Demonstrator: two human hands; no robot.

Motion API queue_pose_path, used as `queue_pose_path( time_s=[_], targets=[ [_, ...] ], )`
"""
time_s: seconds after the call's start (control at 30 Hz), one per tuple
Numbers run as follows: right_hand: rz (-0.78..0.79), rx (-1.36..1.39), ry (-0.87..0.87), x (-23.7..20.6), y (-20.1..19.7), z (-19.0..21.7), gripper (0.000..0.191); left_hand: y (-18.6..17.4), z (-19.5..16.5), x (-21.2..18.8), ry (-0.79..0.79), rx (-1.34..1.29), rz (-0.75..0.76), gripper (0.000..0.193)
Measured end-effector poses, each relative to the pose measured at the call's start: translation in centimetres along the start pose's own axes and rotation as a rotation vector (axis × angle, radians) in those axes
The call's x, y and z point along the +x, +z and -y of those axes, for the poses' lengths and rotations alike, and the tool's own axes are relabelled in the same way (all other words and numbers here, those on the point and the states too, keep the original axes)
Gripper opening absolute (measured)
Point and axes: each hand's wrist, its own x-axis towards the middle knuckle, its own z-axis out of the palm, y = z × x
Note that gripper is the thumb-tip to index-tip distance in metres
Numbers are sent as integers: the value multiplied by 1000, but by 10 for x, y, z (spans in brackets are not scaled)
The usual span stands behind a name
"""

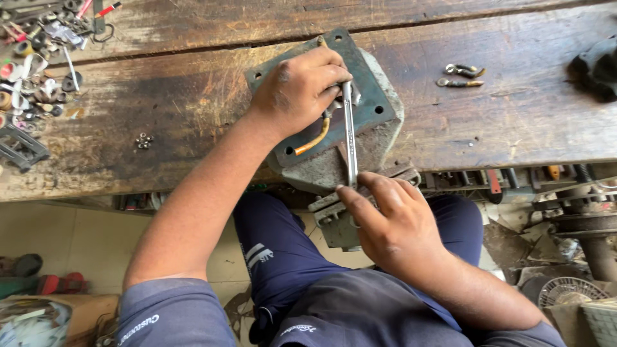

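A grey-green bench vise (pixel 376 106) is bolted to a worn wooden workbench (pixel 193 96). My left hand (pixel 299 90) rests on top of the vise, its fingers curled on the far end of a long steel spanner (pixel 350 144) and a small part with an orange wire (pixel 315 140). My right hand (pixel 392 225) grips the near end of the spanner, close to the vise's jaw at the bench edge. The spanner runs nearly straight from one hand to the other.
Two ring cable lugs (pixel 461 75) lie to the right of the vise. A heap of small parts, washers and tools (pixel 38 58) fills the bench's left end, with a few nuts (pixel 144 141) nearby. A dark object (pixel 598 64) sits far right. Machine parts (pixel 578 218) crowd the floor at right.
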Motion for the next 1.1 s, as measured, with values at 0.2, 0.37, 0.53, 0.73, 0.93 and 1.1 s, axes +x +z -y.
queue_pose_path(
  time_s=[0.2,0.37,0.53,0.73,0.93,1.1],
  targets=[
    [20,32,5,11,-3,9,48,1,1,1,56,47,-41,12],
    [11,35,-12,19,-6,14,40,1,-2,-1,67,107,-99,12],
    [42,10,-20,24,-9,18,40,0,0,-5,64,89,-129,13],
    [-18,-33,-10,24,-1,23,44,0,1,-1,41,126,-74,11],
    [-28,24,7,23,6,24,41,5,-5,1,-26,210,61,6],
    [-65,33,-18,28,-2,21,36,8,-6,1,-170,67,-15,9]
  ],
)
